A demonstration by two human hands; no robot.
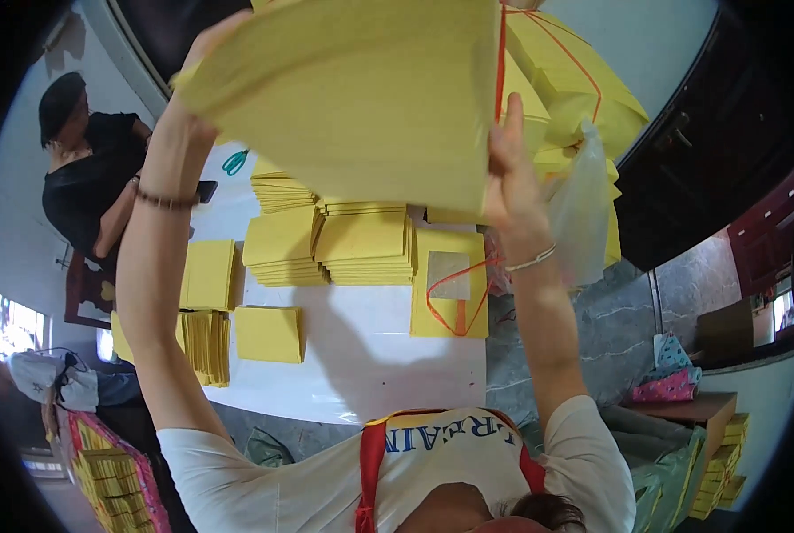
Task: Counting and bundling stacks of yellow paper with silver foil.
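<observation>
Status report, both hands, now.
Left fingers, right fingers: holding opposite edges of yellow paper. Paper: raised above white table. In the way: paper hides table's far part.

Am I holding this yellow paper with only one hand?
No, the left hand and right hand hold opposite sides of the yellow paper.

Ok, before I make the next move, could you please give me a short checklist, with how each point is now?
1. Both hands on the paper: left hand at the left edge, right hand at the right edge of the yellow paper. Ok.
2. One sheet or several: cannot tell, the paper is blurred.
3. Scissors away from both hands: on the table, beyond the left forearm. Ok.
4. Red string out of the way: looped over the flat pack, near the right forearm. Not ok.
5. Other person not touching the paper: off to the left. Ok.
</observation>
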